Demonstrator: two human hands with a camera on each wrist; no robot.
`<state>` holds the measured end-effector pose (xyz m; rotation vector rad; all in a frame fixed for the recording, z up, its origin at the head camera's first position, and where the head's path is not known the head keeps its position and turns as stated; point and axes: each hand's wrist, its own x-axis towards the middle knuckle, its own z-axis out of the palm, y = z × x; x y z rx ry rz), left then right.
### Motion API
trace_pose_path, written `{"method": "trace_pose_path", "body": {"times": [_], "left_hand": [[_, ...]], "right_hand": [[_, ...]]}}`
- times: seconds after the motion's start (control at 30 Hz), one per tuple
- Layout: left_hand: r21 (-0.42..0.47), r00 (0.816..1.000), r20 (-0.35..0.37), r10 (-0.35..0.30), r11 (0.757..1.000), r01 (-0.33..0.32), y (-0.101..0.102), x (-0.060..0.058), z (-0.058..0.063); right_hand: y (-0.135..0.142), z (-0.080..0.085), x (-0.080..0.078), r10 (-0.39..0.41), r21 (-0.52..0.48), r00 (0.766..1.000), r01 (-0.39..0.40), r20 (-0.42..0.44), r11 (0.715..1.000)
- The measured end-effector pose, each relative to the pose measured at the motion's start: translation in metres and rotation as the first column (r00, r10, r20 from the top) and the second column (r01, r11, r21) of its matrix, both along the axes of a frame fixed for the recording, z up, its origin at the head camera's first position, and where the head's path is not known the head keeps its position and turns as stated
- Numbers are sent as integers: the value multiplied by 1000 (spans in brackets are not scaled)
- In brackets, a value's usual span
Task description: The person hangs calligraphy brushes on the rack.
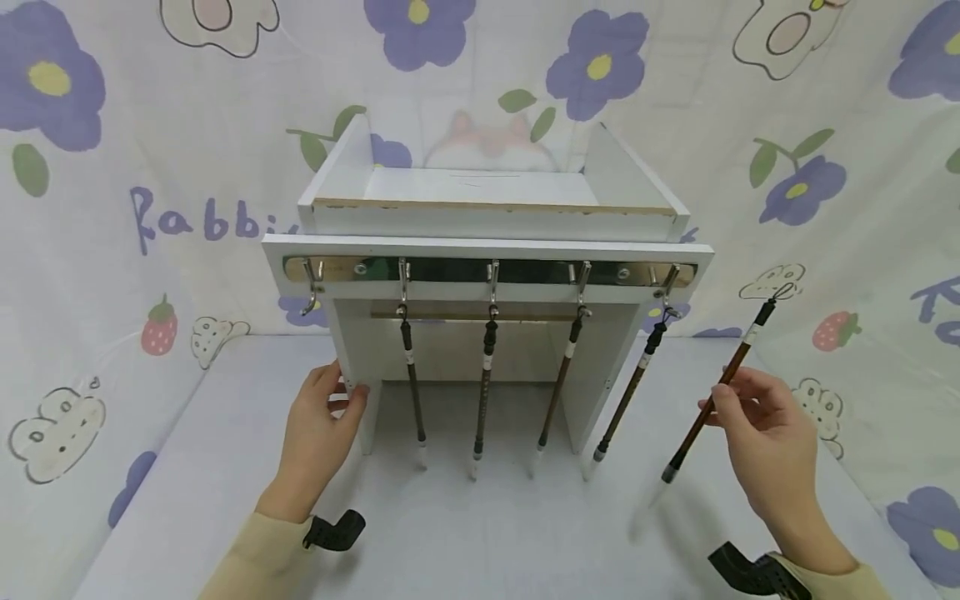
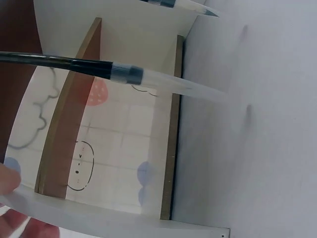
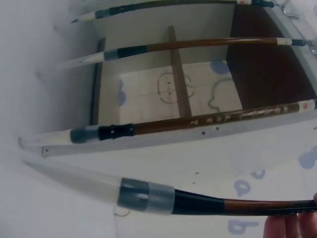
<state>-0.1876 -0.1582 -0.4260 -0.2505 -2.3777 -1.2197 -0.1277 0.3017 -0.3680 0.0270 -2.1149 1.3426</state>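
Note:
My left hand [image 1: 315, 437] grips the left side panel [image 1: 352, 342] of a white wooden rack [image 1: 487, 223], thumb on one face and fingers on the other. My right hand [image 1: 772, 446] pinches the brown handle of a calligraphy brush [image 1: 691, 435] to the right of the rack. Its loop points up, and its pale, clear-capped tip points down and left. Several similar brushes, among them a dark one [image 1: 485, 392] and a brown one [image 1: 630, 392], hang tip-down by loops from hooks on the rack's front. The held brush's cap shows large in the right wrist view.
A shiny metal strip [image 1: 450, 269] carries the hooks, with a bare hook [image 1: 309, 287] at the far left. The rack has a tray-like top [image 1: 480, 185] and stands on a white surface [image 1: 480, 542]. A curtain printed with flowers [image 1: 597, 67] hangs behind.

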Motion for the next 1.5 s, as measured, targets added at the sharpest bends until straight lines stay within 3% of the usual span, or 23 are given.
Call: {"method": "trace_pose_path", "body": {"times": [0.17, 0.3, 0.47, 0.6, 0.8, 0.93, 1.03, 1.37, 1.5], "left_hand": [[11, 999, 34, -20, 1000, 20, 1, -2, 3], [4, 998, 58, -26, 1000, 25, 0, -3, 3], [-23, 999, 46, -12, 1000, 13, -1, -1, 0], [-44, 1000, 4, 11, 999, -11, 0, 0, -1], [-60, 999, -22, 32, 998, -33, 2, 0, -3], [-52, 999, -14, 30, 998, -31, 3, 1, -3], [-51, 1000, 1, 25, 998, -25, 4, 0, -3], [-61, 999, 22, 34, 998, -33, 6, 2, -4], [-64, 1000, 17, 26, 998, -24, 5, 2, -4]], "right_hand": [[-5, 8, 2, 63, -23, 993, -66, -96, 998], [-12, 13, 3, 135, -85, 973, -153, -186, 985], [-23, 20, 5, 264, -158, 900, -334, -347, 929], [-35, 29, 8, 297, -128, 860, -379, -415, 917], [-55, 33, 11, 334, -76, 831, -407, -445, 910], [-68, 32, 13, 320, 40, 848, -335, -422, 941], [-79, 34, 17, 319, 122, 856, -295, -407, 948], [-95, 23, 8, 439, 195, 820, -393, -368, 899], [-105, 27, 9, 499, 238, 795, -440, -346, 866]]}}
